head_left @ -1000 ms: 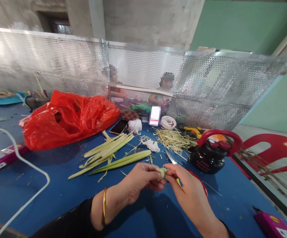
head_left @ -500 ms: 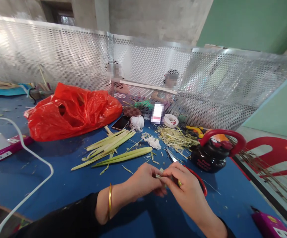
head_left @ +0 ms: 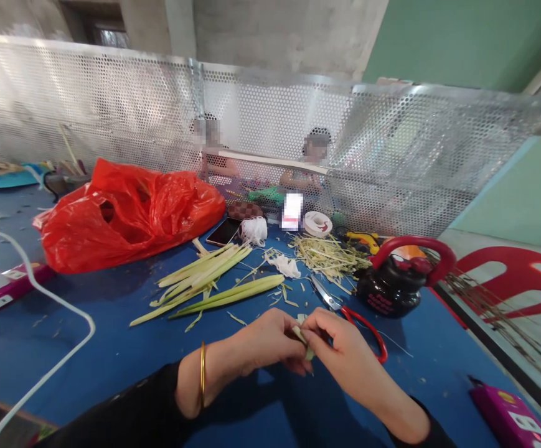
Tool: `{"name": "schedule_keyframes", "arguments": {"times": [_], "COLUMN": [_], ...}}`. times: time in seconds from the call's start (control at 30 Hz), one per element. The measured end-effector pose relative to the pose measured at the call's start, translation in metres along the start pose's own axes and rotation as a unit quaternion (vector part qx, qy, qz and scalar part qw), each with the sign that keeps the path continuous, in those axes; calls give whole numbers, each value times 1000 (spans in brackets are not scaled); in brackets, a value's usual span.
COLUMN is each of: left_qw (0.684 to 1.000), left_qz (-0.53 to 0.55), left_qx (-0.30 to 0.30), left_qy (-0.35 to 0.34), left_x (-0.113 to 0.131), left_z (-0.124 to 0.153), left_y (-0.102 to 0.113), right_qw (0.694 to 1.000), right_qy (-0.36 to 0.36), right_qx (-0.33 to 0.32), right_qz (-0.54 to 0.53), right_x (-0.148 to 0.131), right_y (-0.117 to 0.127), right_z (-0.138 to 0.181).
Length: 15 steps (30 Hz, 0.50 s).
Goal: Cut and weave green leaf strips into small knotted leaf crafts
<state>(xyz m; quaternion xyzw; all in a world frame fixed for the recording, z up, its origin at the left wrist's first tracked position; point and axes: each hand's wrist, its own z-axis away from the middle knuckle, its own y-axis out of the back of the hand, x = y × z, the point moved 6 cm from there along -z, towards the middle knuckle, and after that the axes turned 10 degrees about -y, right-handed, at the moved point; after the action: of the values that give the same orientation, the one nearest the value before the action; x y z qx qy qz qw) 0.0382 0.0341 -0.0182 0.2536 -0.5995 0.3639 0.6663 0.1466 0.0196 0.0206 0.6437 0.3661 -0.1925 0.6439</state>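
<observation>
My left hand [head_left: 274,339] and my right hand [head_left: 340,348] meet over the near part of the blue table. Between their closed fingertips is a small pale green piece of plant stalk [head_left: 299,335], mostly covered by the fingers. Red-handled scissors [head_left: 361,323] lie just beyond my right hand, blades pointing away. Past my left hand rest a long green stalk [head_left: 233,295] and a pile of pale peeled stalks [head_left: 205,274]. Thin shredded strips [head_left: 329,258] form a heap farther back, near a crumpled white scrap [head_left: 285,266].
A red plastic bag [head_left: 130,218] sits back left, beside a phone [head_left: 223,231] and white string [head_left: 254,231]. At right stands a black pot-shaped cup [head_left: 386,289] with a red handle. A white cable [head_left: 65,302] crosses the left side. Two people sit behind the perforated metal screen [head_left: 270,112].
My fingers have shifted around the stalk piece, so more of it shows. My right hand has moved slightly off the scissors, whose pivot is now visible. The whole view has turned slightly.
</observation>
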Motion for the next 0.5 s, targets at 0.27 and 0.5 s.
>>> {"name": "schedule_keyframes", "arguments": {"times": [0.27,0.5], "left_qw": [999,998], "left_qz": [-23,31], "left_qx": [-20,-55], "left_qy": [12,26], "left_x": [-3,3], "left_z": [2,3], "left_y": [-10,-15], "right_qw": [985,951], "right_qy": [-54,-124], "right_qx": [36,75], "right_qz": [-157,-273], "right_x": [8,21], "right_y": [-7,-11], "right_z": [-4,-5]}}
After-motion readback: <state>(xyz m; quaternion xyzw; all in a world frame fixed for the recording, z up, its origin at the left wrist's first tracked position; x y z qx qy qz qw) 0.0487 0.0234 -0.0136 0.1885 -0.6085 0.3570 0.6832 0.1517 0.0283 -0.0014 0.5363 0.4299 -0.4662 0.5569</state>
